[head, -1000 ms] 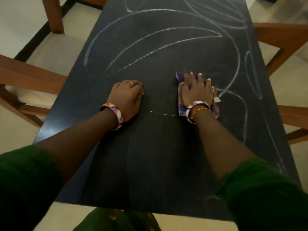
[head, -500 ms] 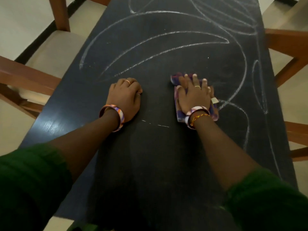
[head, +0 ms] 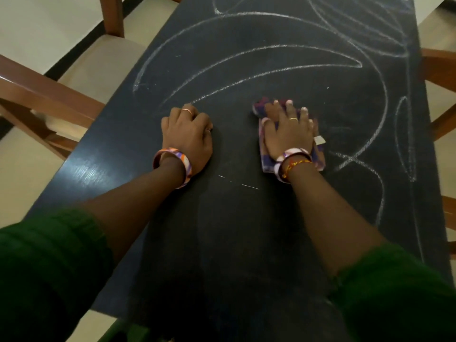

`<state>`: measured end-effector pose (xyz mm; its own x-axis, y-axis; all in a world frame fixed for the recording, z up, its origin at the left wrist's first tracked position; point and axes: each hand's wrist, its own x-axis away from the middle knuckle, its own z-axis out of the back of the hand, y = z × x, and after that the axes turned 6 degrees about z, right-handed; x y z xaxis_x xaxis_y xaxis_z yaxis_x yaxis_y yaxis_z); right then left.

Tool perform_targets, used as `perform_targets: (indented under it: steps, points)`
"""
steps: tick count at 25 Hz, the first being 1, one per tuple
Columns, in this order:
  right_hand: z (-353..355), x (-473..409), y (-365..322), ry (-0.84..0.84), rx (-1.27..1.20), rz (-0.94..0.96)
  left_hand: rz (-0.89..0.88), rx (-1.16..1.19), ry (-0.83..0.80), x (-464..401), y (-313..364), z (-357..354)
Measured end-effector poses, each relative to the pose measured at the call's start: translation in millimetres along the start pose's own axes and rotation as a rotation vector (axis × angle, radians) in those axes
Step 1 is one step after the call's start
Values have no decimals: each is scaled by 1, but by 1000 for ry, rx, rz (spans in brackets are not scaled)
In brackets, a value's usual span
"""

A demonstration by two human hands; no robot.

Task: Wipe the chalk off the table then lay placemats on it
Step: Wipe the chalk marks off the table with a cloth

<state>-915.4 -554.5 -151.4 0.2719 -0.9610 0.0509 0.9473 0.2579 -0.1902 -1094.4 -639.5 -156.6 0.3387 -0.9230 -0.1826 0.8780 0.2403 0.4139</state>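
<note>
A dark table [head: 234, 243] fills the view, with white chalk lines [head: 271, 49] looping across its far half and right side. My right hand [head: 287, 130] lies flat with straight fingers on a folded purple checked cloth [head: 318, 159], pressing it onto the table just left of a chalk loop. My left hand [head: 188, 135] rests on the table to the left of the cloth, fingers curled under into a loose fist, holding nothing. A short chalk streak [head: 249, 186] lies between my wrists. No placemats are in view.
Wooden chairs stand on both sides: one with a pale seat at the left [head: 49, 90] and wooden chair parts at the right edge [head: 439, 67]. Pale floor shows around the table.
My right hand and the cloth have slid a little to the left and away from me across the table. My left hand has stayed in its place.
</note>
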Motion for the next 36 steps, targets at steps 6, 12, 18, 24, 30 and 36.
perform_targets:
  steps: [6,12,18,24,30,36]
  points:
    - [-6,109,13,-27,34,509,52,134,-48,-5,-3,-1]
    - [2,17,16,8,38,53,52,151,-55,-3,0,0]
    - [-11,173,-21,-67,7,464,82,294,-79,-4,-7,2]
    - [-10,62,-23,17,17,-45,-36,328,-63,18,-38,26]
    - [-24,164,-64,-63,32,486,-19,184,-8,37,-87,40]
    - [-6,44,-39,11,50,-127,63,290,-28,33,-93,42]
